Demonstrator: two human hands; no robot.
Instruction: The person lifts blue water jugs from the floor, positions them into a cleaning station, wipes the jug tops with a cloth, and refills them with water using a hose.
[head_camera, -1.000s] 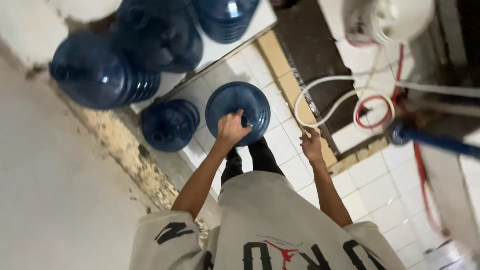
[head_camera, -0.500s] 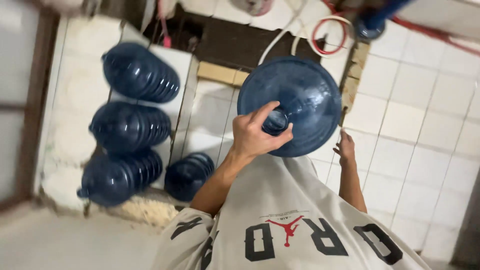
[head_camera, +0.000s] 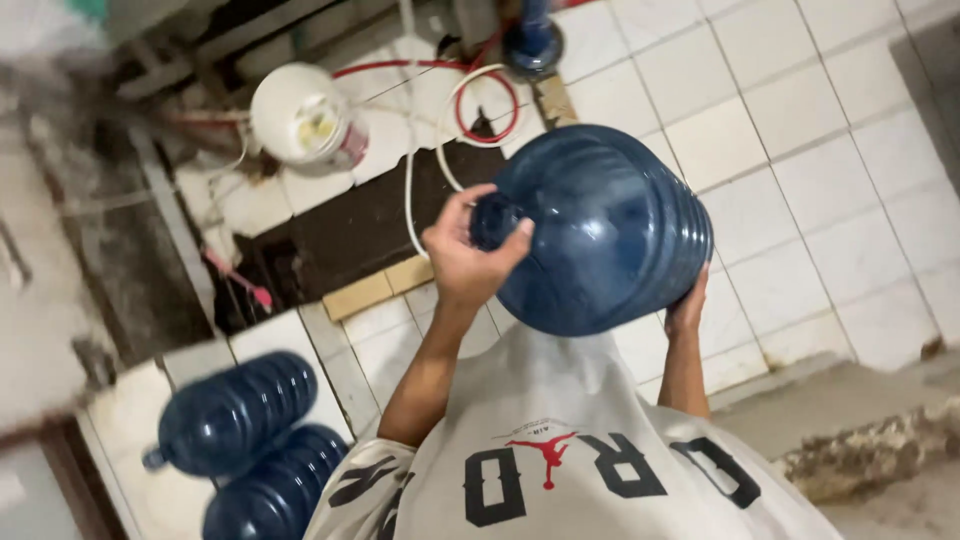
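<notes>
Blue plastic fills the middle of the view: the jug (head_camera: 600, 232) is off the floor, tipped on its side at chest height in front of the person. Their left hand (head_camera: 467, 257) is wrapped around the neck, fingers curled tight on it, while the right hand (head_camera: 688, 310) presses flat under the base, propping it rather than closing on anything. So the lifting part looks done; the jug is in the air and has not been set anywhere. Two more jugs (head_camera: 245, 440) lie on their sides on the tiled ledge (head_camera: 130, 400) at lower left, touching each other. Ahead sit a white bucket (head_camera: 300, 118), a coil of red and white hose (head_camera: 470, 110) and a dark open pit (head_camera: 350, 235) in the tiled floor (head_camera: 800, 180). I judge the pit and the loose hose the likeliest things to catch a foot.
</notes>
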